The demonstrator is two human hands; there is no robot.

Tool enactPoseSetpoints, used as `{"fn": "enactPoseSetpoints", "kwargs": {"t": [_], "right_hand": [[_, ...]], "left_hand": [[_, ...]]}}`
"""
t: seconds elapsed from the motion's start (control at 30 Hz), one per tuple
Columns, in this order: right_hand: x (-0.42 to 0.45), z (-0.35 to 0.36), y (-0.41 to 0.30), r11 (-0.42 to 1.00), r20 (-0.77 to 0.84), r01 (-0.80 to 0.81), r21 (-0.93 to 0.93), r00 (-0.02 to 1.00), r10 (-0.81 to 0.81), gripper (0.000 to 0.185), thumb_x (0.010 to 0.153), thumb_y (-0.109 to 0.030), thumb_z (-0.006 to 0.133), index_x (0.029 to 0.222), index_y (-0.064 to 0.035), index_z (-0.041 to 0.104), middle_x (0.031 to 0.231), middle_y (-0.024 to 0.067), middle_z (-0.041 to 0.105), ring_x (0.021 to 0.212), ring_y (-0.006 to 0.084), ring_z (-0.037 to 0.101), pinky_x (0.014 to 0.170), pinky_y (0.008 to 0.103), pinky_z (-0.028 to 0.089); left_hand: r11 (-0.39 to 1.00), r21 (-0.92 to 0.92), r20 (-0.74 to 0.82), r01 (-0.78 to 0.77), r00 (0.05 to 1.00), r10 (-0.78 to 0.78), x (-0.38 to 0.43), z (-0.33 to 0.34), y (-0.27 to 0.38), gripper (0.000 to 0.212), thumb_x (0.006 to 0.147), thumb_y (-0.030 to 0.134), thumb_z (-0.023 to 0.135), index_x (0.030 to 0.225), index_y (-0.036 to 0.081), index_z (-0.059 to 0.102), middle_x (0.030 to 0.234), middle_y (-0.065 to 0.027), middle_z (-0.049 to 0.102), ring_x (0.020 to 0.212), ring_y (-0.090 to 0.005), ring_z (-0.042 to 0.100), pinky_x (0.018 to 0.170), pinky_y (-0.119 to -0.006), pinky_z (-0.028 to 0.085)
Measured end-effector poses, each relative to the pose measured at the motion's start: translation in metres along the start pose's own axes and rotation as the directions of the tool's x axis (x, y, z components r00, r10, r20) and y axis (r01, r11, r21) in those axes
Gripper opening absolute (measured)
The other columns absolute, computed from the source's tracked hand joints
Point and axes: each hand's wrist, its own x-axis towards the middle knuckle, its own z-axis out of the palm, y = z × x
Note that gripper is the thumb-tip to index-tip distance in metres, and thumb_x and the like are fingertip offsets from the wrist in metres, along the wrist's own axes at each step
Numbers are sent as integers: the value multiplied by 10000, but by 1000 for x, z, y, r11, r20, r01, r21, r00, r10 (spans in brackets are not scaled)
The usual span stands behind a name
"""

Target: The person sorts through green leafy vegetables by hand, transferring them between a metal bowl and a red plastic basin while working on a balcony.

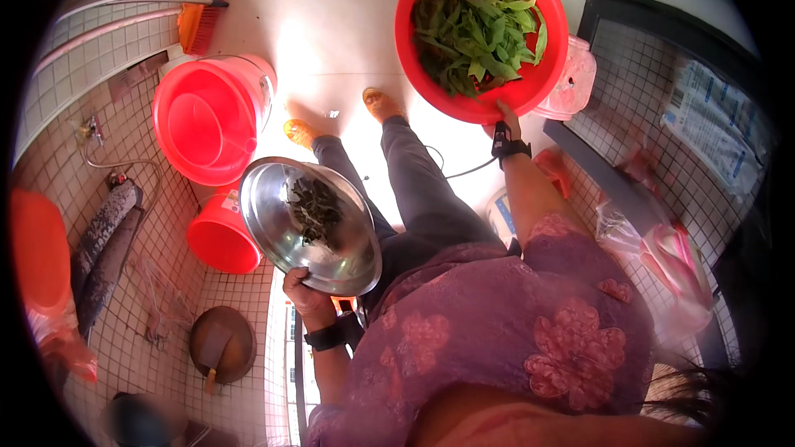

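Note:
My left hand (307, 298) grips the near rim of a tilted stainless steel basin (261, 198). A clump of dark, wilted leaves (315, 211) lies inside it. At the upper right, my right hand (510, 121) holds the near rim of a large red plastic basin (410, 68), with the fingers partly hidden by the rim. Long green leafy vegetables (484, 34) are heaped in the red basin. I cannot tell whether this basin rests on the pink plastic stool (574, 84) partly seen behind it.
Two red buckets, a large one (205, 121) and a smaller one (220, 236), stand left. A cleaver (215, 347) lies on a round wooden chopping board (239, 357). A broom (205, 9) leans at the upper left. Near the right wall are a dark-framed rack (646, 15) and plastic bags (667, 261).

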Motion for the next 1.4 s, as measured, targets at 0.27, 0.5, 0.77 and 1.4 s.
{"fn": "enactPoseSetpoints", "kwargs": {"t": [0.27,0.5,0.77,1.4], "right_hand": [[-22,-15,-22,945,173,30,-327,984,29,117,752,-47,566,859,0,573,856,112,607,824,221,582,773,318,477],[-62,92,44,716,146,-5,-698,978,149,101,717,-12,585,814,12,599,787,108,609,777,228,589,767,327,485],[-58,286,241,300,401,296,-907,823,401,164,705,21,550,865,27,582,823,114,587,833,241,575,794,341,458],[-106,318,697,-59,-22,13,-998,834,551,184,727,19,603,908,4,571,920,119,604,849,237,593,794,355,499]], "left_hand": [[983,-175,0,61,998,-61,3,-76,-29,454,593,64,484,1030,-49,532,937,-138,597,889,-302,571,869,-390,446],[962,-235,-182,-137,979,95,-3,-154,-56,455,576,49,465,1002,-85,549,923,-166,610,863,-309,588,825,-388,471],[669,-711,-406,-218,904,-137,12,-193,-34,92,583,18,505,641,-26,560,685,-120,580,625,-253,564,661,-338,487],[305,-898,-404,-319,872,-277,-8,-246,-15,384,571,57,461,914,-74,574,887,-159,613,825,-314,596,822,-395,485]]}}
